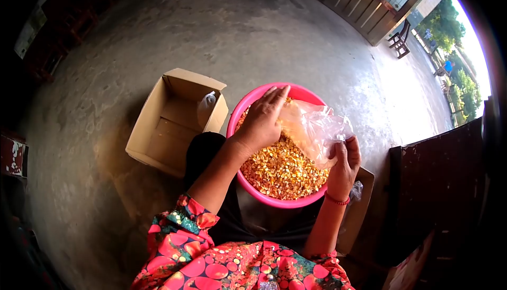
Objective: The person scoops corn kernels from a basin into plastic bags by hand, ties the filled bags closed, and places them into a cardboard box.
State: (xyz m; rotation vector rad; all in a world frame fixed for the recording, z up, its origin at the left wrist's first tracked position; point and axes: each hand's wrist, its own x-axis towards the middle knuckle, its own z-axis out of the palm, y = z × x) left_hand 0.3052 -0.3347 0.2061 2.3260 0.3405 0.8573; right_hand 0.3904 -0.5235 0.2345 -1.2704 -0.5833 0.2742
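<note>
A pink basin (pixel 283 203) on my lap holds a heap of yellow-orange dried kernels (pixel 285 168). Over its far right part lies a clear plastic bag (pixel 316 130), spread out above the kernels. My right hand (pixel 346 164) pinches the bag's edge at the basin's right side; a red bead bracelet circles that wrist. At the upper left of the basin, my left hand (pixel 264 118) rests over the kernels beside the bag, fingers stretched out and side by side. Its palm and thumb are hidden from view.
An open cardboard box (pixel 163 126) with a small tied bag (pixel 207 102) stands on the floor at left. Another box (pixel 359 205) with clear plastic is at right, near dark furniture (pixel 438 184). A chair (pixel 401 40) stands by the doorway; a person (pixel 448 67) is outside.
</note>
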